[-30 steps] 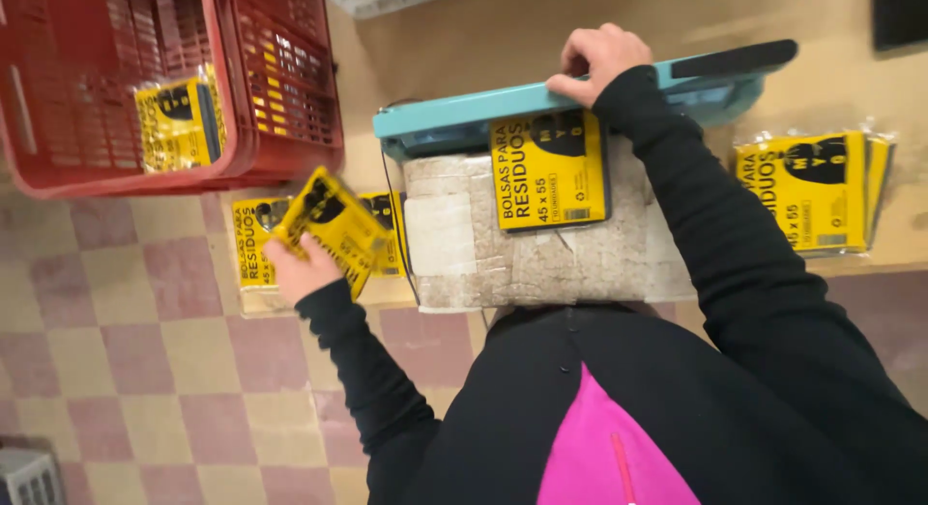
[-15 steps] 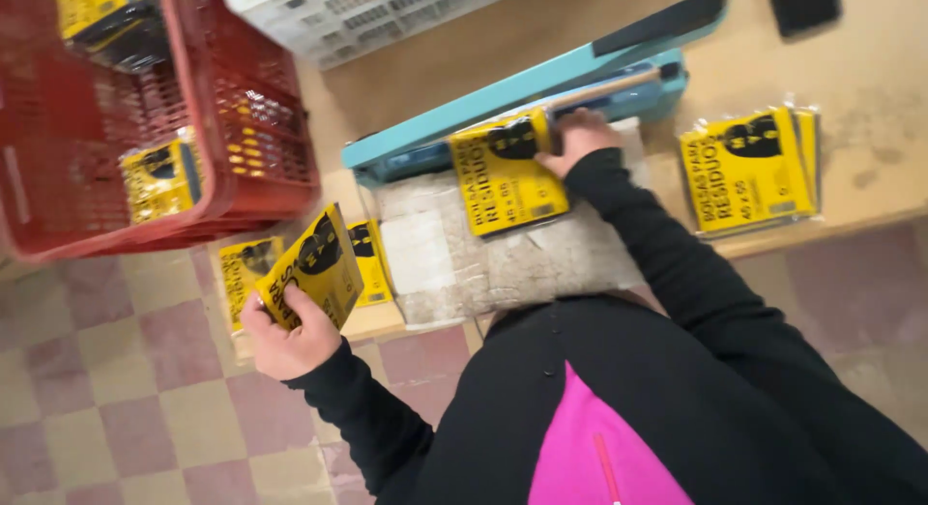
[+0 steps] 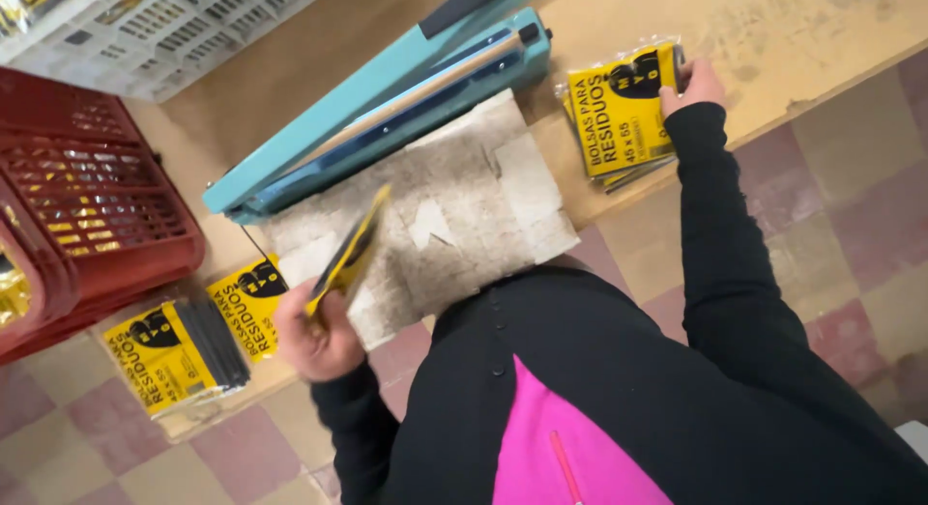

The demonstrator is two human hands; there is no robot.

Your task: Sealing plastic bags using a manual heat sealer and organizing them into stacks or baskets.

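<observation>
My left hand [image 3: 314,333] grips a yellow-and-black packet of bags [image 3: 350,252], held edge-on above the worn grey pad [image 3: 454,205] in front of the teal heat sealer [image 3: 387,104]. My right hand [image 3: 688,82] rests on the right edge of a stack of the same yellow packets [image 3: 619,109] at the right of the wooden bench [image 3: 773,41]. More yellow packets [image 3: 174,350] lie at the bench's left front corner, partly showing black bags. The sealer's arm is down.
A red plastic crate [image 3: 92,191] with yellow packets inside stands at the left. A white slatted crate [image 3: 164,22] sits at the back left. Below the bench edge is a checkered tile floor [image 3: 822,225]. My black and pink clothing fills the lower middle.
My right hand moved from the sealer and the packet on the pad to the stack at the right. My left hand brought its packet from the left pile over the pad.
</observation>
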